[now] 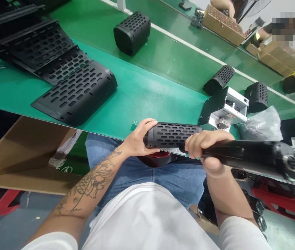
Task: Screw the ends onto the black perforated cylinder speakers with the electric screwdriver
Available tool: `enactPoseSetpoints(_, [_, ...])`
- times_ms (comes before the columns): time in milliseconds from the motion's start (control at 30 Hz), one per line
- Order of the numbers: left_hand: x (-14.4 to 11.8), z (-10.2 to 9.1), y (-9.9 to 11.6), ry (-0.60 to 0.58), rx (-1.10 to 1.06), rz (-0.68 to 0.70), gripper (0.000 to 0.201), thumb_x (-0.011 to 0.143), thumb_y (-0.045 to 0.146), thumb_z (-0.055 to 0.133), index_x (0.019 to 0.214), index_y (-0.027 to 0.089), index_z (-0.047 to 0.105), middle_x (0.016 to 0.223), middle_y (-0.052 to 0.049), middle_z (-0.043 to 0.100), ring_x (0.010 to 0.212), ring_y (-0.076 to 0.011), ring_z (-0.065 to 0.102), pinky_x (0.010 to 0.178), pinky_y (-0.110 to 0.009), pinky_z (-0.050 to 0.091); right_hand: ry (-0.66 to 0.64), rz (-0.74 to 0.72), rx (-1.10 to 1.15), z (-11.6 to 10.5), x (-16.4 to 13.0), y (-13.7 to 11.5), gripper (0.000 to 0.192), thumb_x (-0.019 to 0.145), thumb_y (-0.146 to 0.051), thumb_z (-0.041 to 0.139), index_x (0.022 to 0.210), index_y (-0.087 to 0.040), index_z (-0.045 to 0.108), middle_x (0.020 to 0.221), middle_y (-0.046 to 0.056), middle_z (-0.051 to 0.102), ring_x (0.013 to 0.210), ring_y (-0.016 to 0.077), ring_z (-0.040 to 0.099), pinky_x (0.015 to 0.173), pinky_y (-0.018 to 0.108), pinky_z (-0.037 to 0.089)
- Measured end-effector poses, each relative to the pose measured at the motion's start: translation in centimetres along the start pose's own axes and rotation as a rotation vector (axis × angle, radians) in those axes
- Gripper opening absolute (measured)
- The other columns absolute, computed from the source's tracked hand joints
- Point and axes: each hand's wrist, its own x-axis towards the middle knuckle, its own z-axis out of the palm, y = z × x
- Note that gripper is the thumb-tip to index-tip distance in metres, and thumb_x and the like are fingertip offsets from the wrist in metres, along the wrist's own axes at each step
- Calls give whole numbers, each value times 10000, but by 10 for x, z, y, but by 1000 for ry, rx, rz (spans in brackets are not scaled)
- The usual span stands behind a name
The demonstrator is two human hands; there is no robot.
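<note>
A black perforated casing [172, 134] lies sideways at the near edge of the green bench. My left hand [139, 139] grips its left end, thumb below and fingers over the top. In my right hand [210, 147] is a black electric screwdriver [243, 154], the fingers wrapped round its body. Its tip end points left against the casing's lower right side; the bit itself is hidden. Just beyond my right hand stands a black and silver screw feeder [225, 107].
Flat and curved perforated black panels [79, 90] are stacked at left. More casings [132, 33] stand farther back. A clear plastic bag [263, 123] sits right of the feeder. A cardboard box [25, 152] is below the bench. Across it, another person's hand [224, 6] is over a carton [222, 24].
</note>
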Motion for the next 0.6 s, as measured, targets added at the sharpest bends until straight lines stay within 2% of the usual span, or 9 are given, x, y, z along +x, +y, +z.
enactPoseSetpoints(67, [-2, 2, 1, 9, 31, 9, 1286, 862, 453, 1162, 1916, 306, 441, 1755, -254, 664, 1639, -498, 720, 1361, -740, 664, 87, -26, -2, -17, 2, -10, 322, 1053, -618, 997, 1175, -343, 881, 671, -68, 732, 444, 172, 625, 514, 366, 635])
enactPoseSetpoints(133, [-3, 5, 1, 25, 53, 25, 1308, 830, 424, 1177, 1909, 309, 446, 1738, -250, 682, 1623, -499, 733, 1360, -759, 662, 286, -79, -50, -44, 8, -18, 345, 1048, -661, 993, 1148, -350, 882, 648, -86, 683, 434, 167, 597, 501, 362, 610])
enactPoseSetpoints(233, [-4, 7, 2, 59, 74, 40, 1303, 811, 399, 1180, 1899, 305, 469, 1726, -249, 696, 1602, -501, 748, 1349, -769, 669, 636, -163, -273, -97, 17, -17, 345, 1023, -580, 1040, 1074, -308, 834, 678, -83, 674, 526, 164, 643, 583, 358, 631])
enactPoseSetpoints(300, [-5, 8, 1, 72, 87, 39, 1290, 816, 391, 1174, 1897, 299, 476, 1726, -253, 695, 1595, -503, 753, 1341, -769, 673, 771, -184, -431, -131, 19, -8, 331, 1045, -489, 1035, 1016, -274, 786, 702, -69, 708, 583, 150, 676, 636, 342, 625])
enactPoseSetpoints(367, [-6, 8, 0, 77, 100, 38, 1290, 817, 388, 1172, 1898, 299, 474, 1726, -257, 691, 1587, -504, 758, 1328, -767, 682, 777, -178, -517, -154, 16, 5, 350, 1075, -494, 1010, 990, -279, 746, 702, -70, 725, 591, 154, 685, 650, 347, 624])
enactPoseSetpoints(433, [-7, 8, -1, 79, 105, 43, 1293, 823, 392, 1168, 1904, 300, 464, 1726, -260, 686, 1582, -503, 760, 1315, -762, 692, 710, -127, -533, -165, 11, 15, 365, 1075, -546, 1005, 987, -308, 742, 704, -75, 735, 600, 180, 702, 676, 385, 659])
enactPoseSetpoints(500, [-7, 8, -1, 77, 106, 44, 1284, 840, 398, 1156, 1910, 299, 454, 1732, -260, 680, 1589, -498, 757, 1311, -753, 699, 704, -104, -517, -165, 7, 18, 364, 1052, -575, 1020, 961, -336, 761, 688, -76, 725, 589, 203, 692, 668, 422, 673])
enactPoseSetpoints(600, [-6, 8, 1, 55, 117, 19, 1285, 848, 405, 1147, 1914, 299, 437, 1742, -254, 673, 1615, -497, 741, 1329, -745, 691, 757, -134, -481, -149, 5, 5, 355, 1040, -555, 1033, 914, -327, 791, 651, -76, 695, 536, 205, 635, 574, 418, 628])
